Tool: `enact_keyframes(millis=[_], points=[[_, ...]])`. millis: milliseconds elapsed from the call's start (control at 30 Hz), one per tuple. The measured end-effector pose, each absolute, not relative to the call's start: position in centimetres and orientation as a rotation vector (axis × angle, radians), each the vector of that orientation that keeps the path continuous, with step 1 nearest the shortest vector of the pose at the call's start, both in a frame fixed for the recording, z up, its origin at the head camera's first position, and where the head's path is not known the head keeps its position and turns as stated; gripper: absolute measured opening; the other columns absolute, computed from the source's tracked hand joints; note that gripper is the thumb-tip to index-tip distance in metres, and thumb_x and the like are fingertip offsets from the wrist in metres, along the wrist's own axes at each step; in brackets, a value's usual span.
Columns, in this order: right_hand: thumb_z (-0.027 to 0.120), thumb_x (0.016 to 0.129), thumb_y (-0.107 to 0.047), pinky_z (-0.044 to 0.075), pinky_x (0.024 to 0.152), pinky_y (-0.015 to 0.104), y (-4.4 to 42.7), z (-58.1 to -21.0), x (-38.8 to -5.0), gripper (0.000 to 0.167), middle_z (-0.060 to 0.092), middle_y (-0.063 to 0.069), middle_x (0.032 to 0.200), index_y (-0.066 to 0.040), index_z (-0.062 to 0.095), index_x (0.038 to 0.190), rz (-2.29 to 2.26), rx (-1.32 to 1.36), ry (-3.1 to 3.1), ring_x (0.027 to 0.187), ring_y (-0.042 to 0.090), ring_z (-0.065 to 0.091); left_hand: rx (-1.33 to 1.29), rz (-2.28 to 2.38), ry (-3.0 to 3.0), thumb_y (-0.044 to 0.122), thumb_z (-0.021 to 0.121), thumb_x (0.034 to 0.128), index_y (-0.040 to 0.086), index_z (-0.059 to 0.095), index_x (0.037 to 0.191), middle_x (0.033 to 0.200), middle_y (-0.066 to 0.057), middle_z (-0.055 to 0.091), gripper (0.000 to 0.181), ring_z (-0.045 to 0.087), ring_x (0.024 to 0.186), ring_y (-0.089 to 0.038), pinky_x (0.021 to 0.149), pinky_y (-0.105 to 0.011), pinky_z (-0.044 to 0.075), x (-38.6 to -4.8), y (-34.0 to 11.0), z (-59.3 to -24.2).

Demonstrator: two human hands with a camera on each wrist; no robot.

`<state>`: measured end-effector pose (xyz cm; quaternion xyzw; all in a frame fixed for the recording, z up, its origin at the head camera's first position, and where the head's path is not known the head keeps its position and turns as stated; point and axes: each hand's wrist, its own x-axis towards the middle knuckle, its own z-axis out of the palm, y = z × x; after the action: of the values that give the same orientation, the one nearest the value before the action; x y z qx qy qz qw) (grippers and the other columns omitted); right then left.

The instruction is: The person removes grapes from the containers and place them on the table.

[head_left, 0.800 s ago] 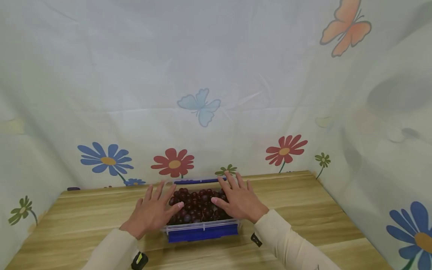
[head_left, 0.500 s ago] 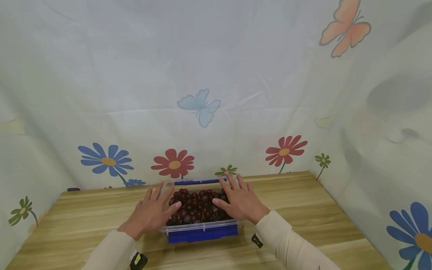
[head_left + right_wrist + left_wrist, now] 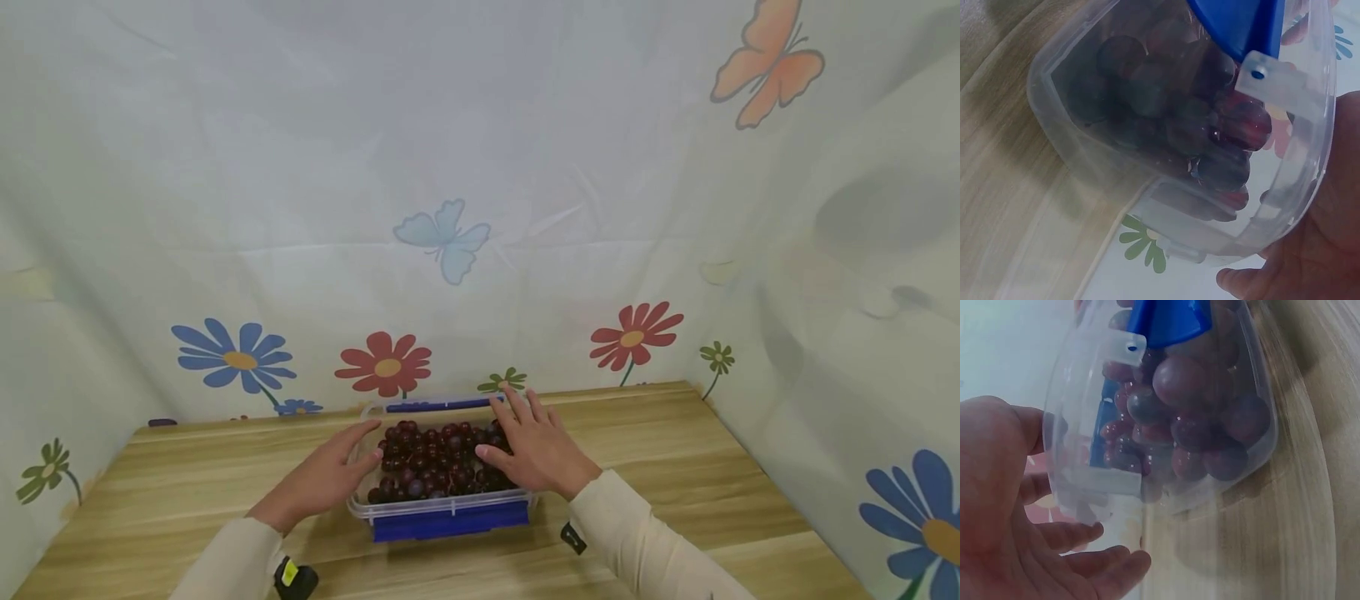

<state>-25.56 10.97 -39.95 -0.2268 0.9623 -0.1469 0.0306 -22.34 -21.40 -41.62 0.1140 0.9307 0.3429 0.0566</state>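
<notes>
Dark red grapes (image 3: 431,458) fill a clear plastic container (image 3: 453,505) with blue latches, open at the top. My left hand (image 3: 318,479) is at the container's left rim, fingers loosely extended, thumb over the rim. In the left wrist view its fingers (image 3: 1069,537) lie outside the clear wall, gripping nothing. My right hand (image 3: 542,450) spreads over the right rim, its thumb above the grapes. The right wrist view has that hand (image 3: 1329,231) beside the rim, partly out of frame; whether it touches the rim I cannot tell.
The container stands on a wood-grain table (image 3: 645,517). Behind and at both sides hangs a white cloth (image 3: 525,317) printed with flowers and butterflies. A small dark object (image 3: 162,422) lies at the table's back left edge.
My left hand has shifted left, away from the middle of the grapes, uncovering the container's left rim, and its fingers have drawn together. The right hand has barely moved.
</notes>
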Motion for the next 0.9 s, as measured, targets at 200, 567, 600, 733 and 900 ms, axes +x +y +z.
enact_keyframes(millis=[200, 567, 600, 733, 900], points=[[0.046, 0.107, -0.058, 0.017, 0.128, 0.068, 11.1, -40.0, -25.6, 0.076, 0.01, 0.01, 0.177, -0.018, 0.023, 0.167, -0.47, -0.698, 2.963, 0.163, 0.044, 0.009, 0.306, 1.1, 2.786, 0.041, 0.052, 0.1093, 0.005, 0.035, 0.161, 0.167, -0.027, 0.033, 0.065, 0.032, 0.152, -0.053, 0.118, -0.071, 0.034, -22.5, -21.7, -42.0], [0.046, 0.107, -0.059, 0.016, 0.13, 0.065, 11.1, -40.2, -25.7, 0.077, 0.01, 0.008, 0.177, -0.019, 0.022, 0.167, -0.455, -0.697, 2.963, 0.163, 0.043, 0.008, 0.281, 1.145, 2.791, 0.04, 0.049, 0.1104, 0.016, 0.031, 0.163, 0.167, -0.027, 0.032, 0.061, 0.039, 0.148, -0.054, 0.115, -0.071, 0.038, -22.4, -22.0, -43.3], [0.045, 0.107, -0.06, 0.016, 0.13, 0.065, 11.1, -40.2, -25.7, 0.077, 0.01, 0.008, 0.178, -0.019, 0.022, 0.167, -0.454, -0.697, 2.962, 0.163, 0.043, 0.008, 0.27, 1.152, 2.787, 0.04, 0.049, 0.1107, 0.018, 0.031, 0.163, 0.167, -0.027, 0.032, 0.059, 0.039, 0.149, -0.054, 0.116, -0.072, 0.037, -22.4, -22.0, -43.4], [0.045, 0.107, -0.06, 0.016, 0.13, 0.064, 11.1, -40.4, -25.7, 0.077, 0.009, 0.008, 0.178, -0.019, 0.022, 0.167, -0.453, -0.7, 2.959, 0.163, 0.042, 0.008, 0.228, 1.212, 2.742, 0.041, 0.04, 0.113, 0.023, 0.029, 0.162, 0.168, -0.026, 0.031, 0.054, 0.035, 0.151, -0.053, 0.118, -0.073, 0.033, -22.3, -21.9, -43.9], [0.045, 0.107, -0.06, 0.018, 0.129, 0.066, 11.1, -40.6, -25.8, 0.077, 0.011, 0.009, 0.177, -0.018, 0.024, 0.167, -0.448, -0.716, 2.963, 0.163, 0.043, 0.009, 0.231, 1.314, 2.674, 0.044, 0.024, 0.1153, 0.025, 0.027, 0.162, 0.172, -0.022, 0.025, 0.05, 0.031, 0.155, -0.05, 0.122, -0.071, 0.027, -22.3, -22.0, -44.3]])
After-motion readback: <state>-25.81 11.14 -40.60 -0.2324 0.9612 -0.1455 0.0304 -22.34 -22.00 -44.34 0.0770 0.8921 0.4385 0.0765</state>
